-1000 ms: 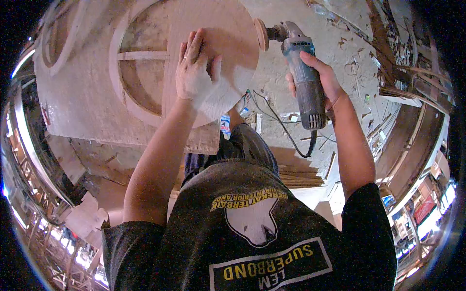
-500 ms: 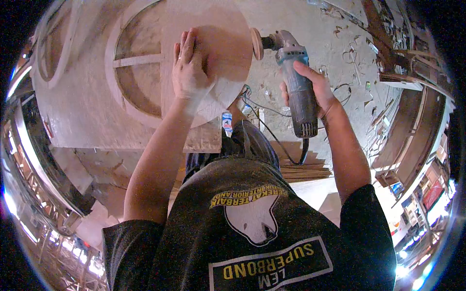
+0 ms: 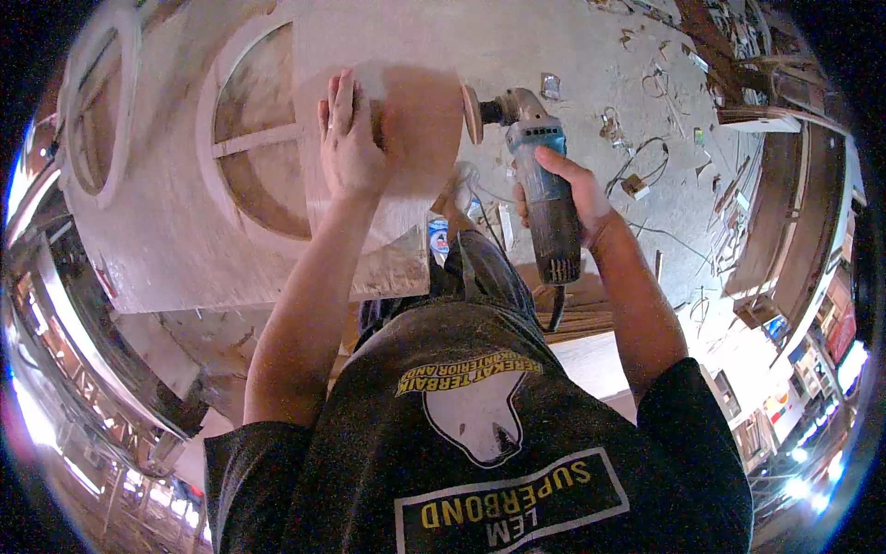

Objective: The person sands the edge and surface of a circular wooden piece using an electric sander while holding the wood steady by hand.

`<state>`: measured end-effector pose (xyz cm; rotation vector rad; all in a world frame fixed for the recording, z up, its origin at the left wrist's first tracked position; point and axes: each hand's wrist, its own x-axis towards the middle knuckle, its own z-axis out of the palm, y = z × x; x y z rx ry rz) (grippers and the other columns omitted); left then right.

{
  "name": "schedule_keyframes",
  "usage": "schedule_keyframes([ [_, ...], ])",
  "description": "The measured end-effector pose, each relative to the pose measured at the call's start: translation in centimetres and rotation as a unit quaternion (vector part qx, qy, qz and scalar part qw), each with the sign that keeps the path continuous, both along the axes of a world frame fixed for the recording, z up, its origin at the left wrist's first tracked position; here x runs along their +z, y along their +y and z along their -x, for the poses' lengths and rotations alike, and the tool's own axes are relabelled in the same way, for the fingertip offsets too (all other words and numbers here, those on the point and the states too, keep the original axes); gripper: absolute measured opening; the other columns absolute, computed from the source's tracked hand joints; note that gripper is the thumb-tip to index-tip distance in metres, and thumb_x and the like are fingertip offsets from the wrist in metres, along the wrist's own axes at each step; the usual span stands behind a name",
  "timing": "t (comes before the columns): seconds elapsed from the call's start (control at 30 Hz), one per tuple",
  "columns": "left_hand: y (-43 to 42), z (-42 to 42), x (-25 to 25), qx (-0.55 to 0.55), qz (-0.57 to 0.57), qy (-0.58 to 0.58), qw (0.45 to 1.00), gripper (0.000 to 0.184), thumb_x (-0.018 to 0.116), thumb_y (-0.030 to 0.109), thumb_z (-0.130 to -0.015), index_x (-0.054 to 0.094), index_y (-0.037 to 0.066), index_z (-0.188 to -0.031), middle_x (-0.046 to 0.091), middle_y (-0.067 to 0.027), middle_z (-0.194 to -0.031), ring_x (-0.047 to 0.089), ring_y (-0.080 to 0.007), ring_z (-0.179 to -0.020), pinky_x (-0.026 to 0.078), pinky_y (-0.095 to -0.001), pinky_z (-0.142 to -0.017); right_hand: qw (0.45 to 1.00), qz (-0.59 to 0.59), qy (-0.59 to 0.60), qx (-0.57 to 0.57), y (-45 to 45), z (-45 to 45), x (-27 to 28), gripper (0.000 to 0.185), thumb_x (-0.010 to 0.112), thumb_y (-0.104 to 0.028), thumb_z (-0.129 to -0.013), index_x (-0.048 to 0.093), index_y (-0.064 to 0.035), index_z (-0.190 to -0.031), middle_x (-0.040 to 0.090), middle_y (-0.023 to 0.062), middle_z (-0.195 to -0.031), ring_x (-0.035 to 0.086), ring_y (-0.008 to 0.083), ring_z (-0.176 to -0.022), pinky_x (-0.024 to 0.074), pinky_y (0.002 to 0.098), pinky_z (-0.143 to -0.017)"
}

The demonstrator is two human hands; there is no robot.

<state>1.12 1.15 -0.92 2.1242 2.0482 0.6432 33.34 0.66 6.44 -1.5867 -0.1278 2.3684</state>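
My left hand lies on a pale flat wooden panel, its fingers stretched out and pointing away from me. My right hand is wrapped around the body of an angle grinder, thumb along its upper side. A round sanding disc on the grinder stands on edge at the panel's right side. Whether the disc touches the edge or is just beside it, I cannot tell. Under the panel is a larger board carrying a ring-shaped wooden frame with a crossbar.
Another oval wooden frame lies on the board's far left. Scraps and shavings litter the floor to the right. A cable hangs from the grinder. Stacked thin sheets are beside my legs, and long boards are at the right.
The grinder and my right hand have shifted left and slightly down in the view. The panel's right edge appears farther left and straighter. My left hand stays on the panel.
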Motion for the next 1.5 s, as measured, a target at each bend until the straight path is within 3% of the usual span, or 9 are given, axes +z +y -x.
schedule_keyframes([
  [0.23,-0.1,-0.3,0.0,0.011,-0.006,0.003,1.000,0.052,0.061,0.027,-0.101,0.062,-0.010,-0.138,0.041,-0.0175,-0.165,0.036,-0.0356,-0.155,0.028,-0.0511,-0.127,1.000,-0.006,0.025,0.009,-1.2,-0.6,-1.6,0.062,0.066,-0.061,-0.095,0.063,-0.0046,-0.120,0.072,0.0141,-0.085,0.071,0.0244,-0.067,0.0596,0.0386,-0.062],
  [0.33,-0.1,-0.1,0.1,0.004,0.001,0.001,1.000,0.053,0.061,0.025,-0.100,0.060,-0.009,-0.141,0.040,-0.0182,-0.166,0.035,-0.0362,-0.155,0.028,-0.0514,-0.127,0.999,-0.031,0.039,-0.014,0.8,-0.2,-0.6,0.065,0.063,-0.064,-0.096,0.062,-0.0037,-0.120,0.072,0.0144,-0.085,0.070,0.0242,-0.064,0.0588,0.0378,-0.060],
  [0.47,-0.3,0.1,0.7,0.000,0.023,0.016,1.000,0.053,0.061,0.023,-0.099,0.058,-0.004,-0.144,0.039,-0.0179,-0.166,0.035,-0.0365,-0.155,0.028,-0.0516,-0.127,0.994,-0.085,0.060,0.039,5.4,0.1,0.1,0.067,0.060,-0.066,-0.098,0.064,-0.0017,-0.119,0.071,0.0140,-0.084,0.070,0.0237,-0.062,0.0599,0.0379,-0.058],
  [0.67,-0.3,0.3,-0.5,-0.003,-0.039,-0.029,0.999,0.051,0.064,0.022,-0.095,0.061,0.000,-0.141,0.043,-0.0187,-0.164,0.039,-0.0393,-0.153,0.030,-0.0532,-0.125,0.991,-0.103,-0.008,0.084,8.7,0.9,1.2,0.067,0.061,-0.066,-0.097,0.064,-0.0022,-0.118,0.071,0.0130,-0.083,0.070,0.0227,-0.061,0.0600,0.0368,-0.056],
  [1.23,0.2,-0.1,0.2,-0.003,0.007,-0.007,1.000,0.048,0.061,0.027,-0.099,0.063,-0.001,-0.138,0.040,-0.0160,-0.166,0.034,-0.0378,-0.155,0.026,-0.0542,-0.127,0.999,-0.039,0.004,0.037,3.3,-0.1,0.7,0.063,0.064,-0.065,-0.096,0.064,-0.0071,-0.121,0.072,0.0110,-0.086,0.071,0.0219,-0.067,0.0598,0.0369,-0.062],
  [1.33,0.1,-0.1,0.1,-0.003,0.014,0.000,1.000,0.054,0.057,0.025,-0.099,0.056,0.000,-0.147,0.039,-0.0164,-0.167,0.032,-0.0375,-0.156,0.024,-0.0526,-0.128,0.999,-0.036,-0.001,0.038,2.6,-0.1,0.7,0.063,0.063,-0.065,-0.097,0.064,-0.0073,-0.122,0.072,0.0111,-0.086,0.071,0.0221,-0.067,0.0596,0.0371,-0.062],
  [1.5,0.0,0.2,-0.7,-0.008,-0.007,0.020,1.000,0.051,0.062,0.027,-0.099,0.062,-0.007,-0.137,0.041,-0.0164,-0.165,0.035,-0.0375,-0.155,0.026,-0.0532,-0.127,0.999,-0.030,0.006,0.027,0.8,-0.2,-0.5,0.063,0.061,-0.065,-0.098,0.063,-0.0069,-0.122,0.072,0.0118,-0.086,0.071,0.0225,-0.068,0.0596,0.0373,-0.063],
])
